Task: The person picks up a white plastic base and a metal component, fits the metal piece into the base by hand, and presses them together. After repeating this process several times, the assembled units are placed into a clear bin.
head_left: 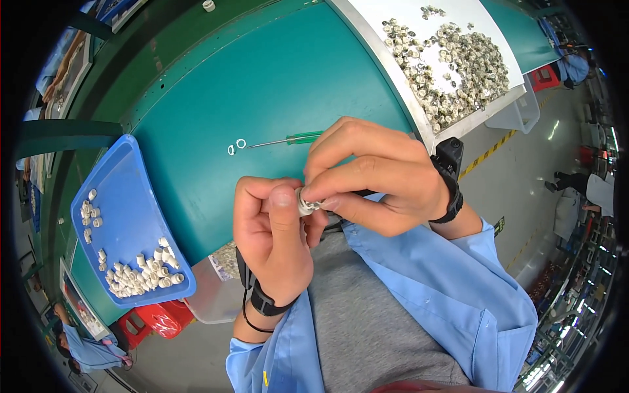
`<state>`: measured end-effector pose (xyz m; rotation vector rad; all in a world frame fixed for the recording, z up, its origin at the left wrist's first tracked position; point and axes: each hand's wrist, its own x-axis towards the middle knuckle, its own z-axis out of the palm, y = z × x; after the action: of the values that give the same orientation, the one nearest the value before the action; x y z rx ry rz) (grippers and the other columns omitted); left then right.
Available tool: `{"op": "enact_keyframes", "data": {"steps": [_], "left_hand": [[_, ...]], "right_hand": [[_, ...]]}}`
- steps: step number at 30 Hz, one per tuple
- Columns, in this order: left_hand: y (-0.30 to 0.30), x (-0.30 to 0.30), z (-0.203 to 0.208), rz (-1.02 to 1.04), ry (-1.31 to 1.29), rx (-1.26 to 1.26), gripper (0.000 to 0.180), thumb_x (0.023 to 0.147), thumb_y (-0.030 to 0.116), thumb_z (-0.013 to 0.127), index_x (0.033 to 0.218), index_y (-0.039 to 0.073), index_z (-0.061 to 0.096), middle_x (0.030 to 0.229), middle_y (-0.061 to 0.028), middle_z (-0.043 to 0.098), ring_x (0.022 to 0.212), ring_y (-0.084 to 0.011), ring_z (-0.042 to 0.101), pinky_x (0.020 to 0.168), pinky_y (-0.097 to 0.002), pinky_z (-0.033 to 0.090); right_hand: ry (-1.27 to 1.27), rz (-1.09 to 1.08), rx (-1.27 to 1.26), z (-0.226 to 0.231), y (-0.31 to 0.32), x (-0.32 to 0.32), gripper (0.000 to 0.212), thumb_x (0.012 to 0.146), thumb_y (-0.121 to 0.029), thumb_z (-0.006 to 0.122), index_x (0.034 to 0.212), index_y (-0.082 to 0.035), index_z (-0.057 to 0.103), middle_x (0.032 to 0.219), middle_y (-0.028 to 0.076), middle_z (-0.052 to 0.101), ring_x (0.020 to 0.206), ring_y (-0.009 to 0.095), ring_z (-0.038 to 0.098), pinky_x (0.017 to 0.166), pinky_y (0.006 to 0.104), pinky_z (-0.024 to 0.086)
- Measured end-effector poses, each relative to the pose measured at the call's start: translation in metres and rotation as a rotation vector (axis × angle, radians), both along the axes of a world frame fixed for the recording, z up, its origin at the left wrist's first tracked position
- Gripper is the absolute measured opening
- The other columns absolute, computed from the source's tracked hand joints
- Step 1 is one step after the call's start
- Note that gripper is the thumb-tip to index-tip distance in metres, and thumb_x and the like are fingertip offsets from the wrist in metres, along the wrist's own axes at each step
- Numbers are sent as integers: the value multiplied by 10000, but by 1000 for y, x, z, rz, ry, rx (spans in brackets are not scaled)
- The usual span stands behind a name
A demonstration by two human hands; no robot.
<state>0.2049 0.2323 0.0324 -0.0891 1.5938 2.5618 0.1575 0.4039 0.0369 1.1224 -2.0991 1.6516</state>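
- A blue tray (124,196) sits at the left end of the teal desk (275,85), partly overhanging its near edge. Small white cylindrical pieces (141,270) are heaped in its near corner, with a few more scattered toward the far one, so they lie within easy reach of the left side.
- Two small white rings (236,146) lie loose on the desk, just left of a thin green-handled screwdriver (288,139). Both rest right behind the hands, handy to pick up.
- The left hand (272,239) is closed around a small silvery metal part (306,204). Its thumb is pressed on top and its fingers are curled behind, which looks like a steadying grip. A black strap circles the wrist.
- The metal part is held in the air between the two hands, above the desk's near edge and close to the person's chest, probably so it can be seen well.
- The right hand (373,177) pinches the same part from the other side with narrowed fingertips, as if turning or seating something on it. A black wrist device sits on this arm.
- At the far right, a white tray (386,56) carries a broad spread of small grey-and-white parts (452,65), well apart from the hands.
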Motion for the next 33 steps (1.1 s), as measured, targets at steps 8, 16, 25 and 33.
{"op": "enact_keyframes", "data": {"steps": [8, 16, 25, 33], "left_hand": [[3, 4, -3, 74, 54, 11, 140, 1033, 146, 532, 1022, 22, 469, 805, -83, 634, 624, -65, 580, 462, -179, 395], [3, 6, -3, 39, 79, -1, 132, 1026, 130, 539, 1010, 15, 474, 832, -90, 637, 639, -73, 585, 485, -185, 412], [1, 7, -10, -20, 217, -16, 140, 1020, 123, 546, 1031, 0, 479, 824, -95, 628, 638, -81, 568, 540, -205, 449], [2, 10, -7, 20, 209, -59, 134, 1004, 81, 560, 1050, -15, 479, 839, -101, 617, 653, -89, 566, 569, -217, 450]], "right_hand": [[-56, -14, -68, 1, 0, 3, 246, 740, 70, 758, 979, 38, 710, 921, 141, 659, 783, 259, 662, 662, 335, 544], [72, 68, -18, -6, 5, -5, 192, 763, 48, 744, 947, 38, 691, 902, 133, 662, 762, 251, 653, 630, 326, 543], [182, 44, -136, -16, -1, -5, 127, 807, -24, 750, 903, 18, 678, 858, 110, 660, 709, 235, 640, 585, 324, 527], [170, 22, -114, -12, 1, -2, 118, 811, -37, 754, 884, 16, 677, 851, 109, 660, 701, 238, 640, 580, 325, 528]]}}
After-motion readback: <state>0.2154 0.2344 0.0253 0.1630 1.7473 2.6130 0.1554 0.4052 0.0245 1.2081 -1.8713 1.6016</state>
